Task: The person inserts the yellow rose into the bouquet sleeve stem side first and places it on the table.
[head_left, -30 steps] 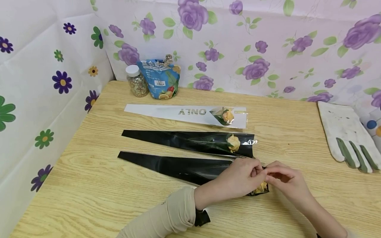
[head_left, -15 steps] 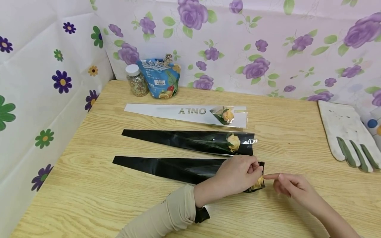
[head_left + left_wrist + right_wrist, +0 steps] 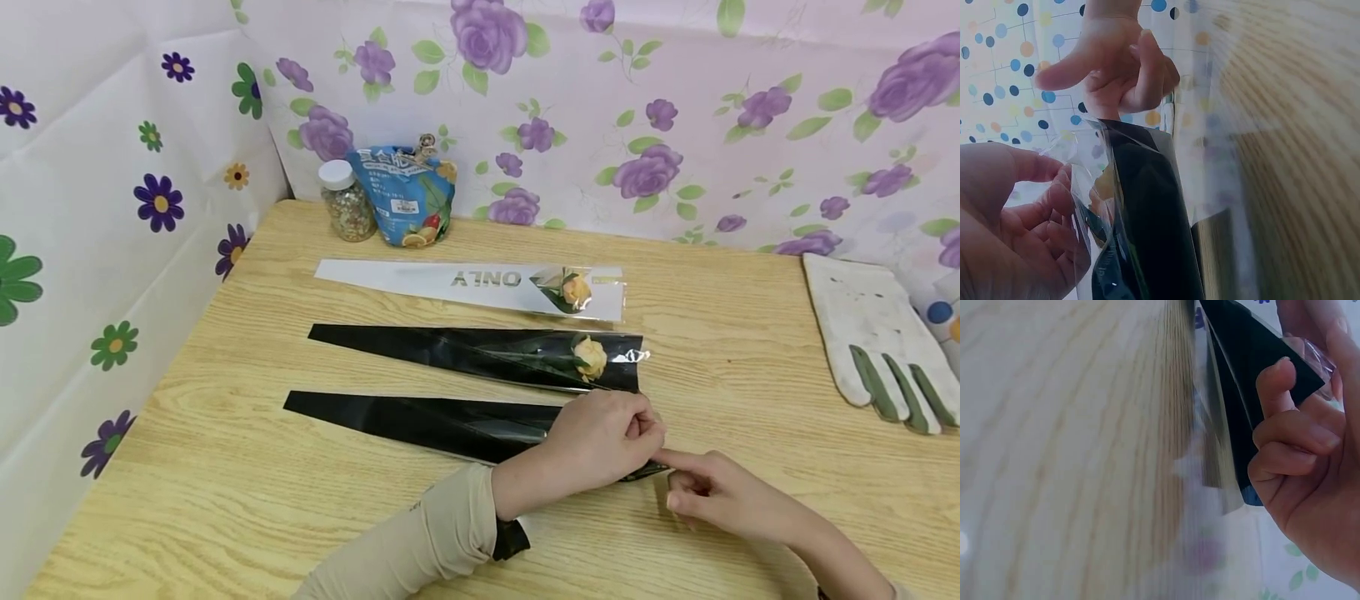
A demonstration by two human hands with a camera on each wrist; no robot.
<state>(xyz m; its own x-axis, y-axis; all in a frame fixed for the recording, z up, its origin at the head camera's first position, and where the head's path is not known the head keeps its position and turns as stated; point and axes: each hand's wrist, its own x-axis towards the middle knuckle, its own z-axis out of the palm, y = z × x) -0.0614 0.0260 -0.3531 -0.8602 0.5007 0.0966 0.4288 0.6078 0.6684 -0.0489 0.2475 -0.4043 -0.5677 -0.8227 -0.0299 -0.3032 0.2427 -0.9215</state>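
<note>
Nearest on the table lies a black flower sleeve point(image 3: 427, 425) with a clear front. My left hand point(image 3: 600, 437) pinches the clear film at its wide end, as the left wrist view shows. That film stands apart from the black back there. A yellow rose point(image 3: 1104, 190) shows inside the sleeve in the left wrist view; in the head view my hands hide it. My right hand point(image 3: 731, 492) has its index finger stretched to the sleeve's mouth, the fingertip hidden. Its other fingers are bent and hold nothing in the right wrist view.
Behind lie another black sleeve point(image 3: 465, 354) with a yellow rose and a white sleeve point(image 3: 390, 279) with a peach rose. A jar point(image 3: 349, 208) and a clipped blue bag point(image 3: 408, 200) stand at the back left. A work glove point(image 3: 862, 325) lies at the right.
My right hand has let go of the sleeve's edge, straightened its index finger and brought it to the mouth. The near sleeve has shifted slightly left. My left hand stays at its wide end.
</note>
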